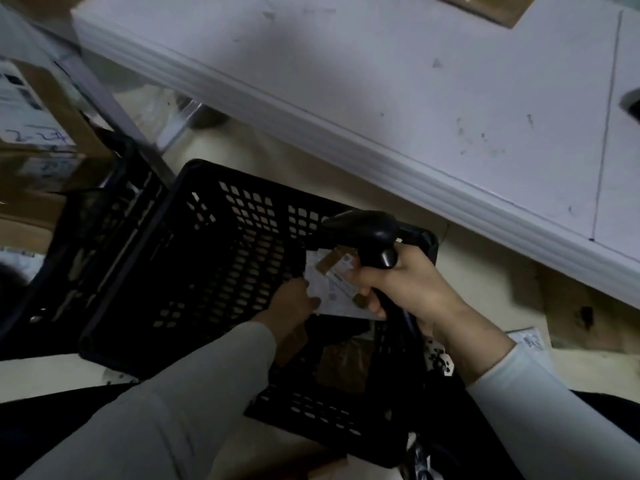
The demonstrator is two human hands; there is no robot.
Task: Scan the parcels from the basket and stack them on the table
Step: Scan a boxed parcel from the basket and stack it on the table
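Left of basket point(225, 258), another black crate point(100, 220).

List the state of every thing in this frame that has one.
basket: on the floor, parcels inside.
parcel: lying in the basket, white label up.
left hand: in the basket, on the parcel's edge; grip unclear.
scanner: held over the basket's rim.
right hand: grips the scanner.

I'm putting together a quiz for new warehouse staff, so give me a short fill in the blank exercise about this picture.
1. The right hand grips a black ____.
2. The left hand reaches into the black ____.
3. The parcel it holds carries a ____ label.

Missing words: scanner; basket; white.
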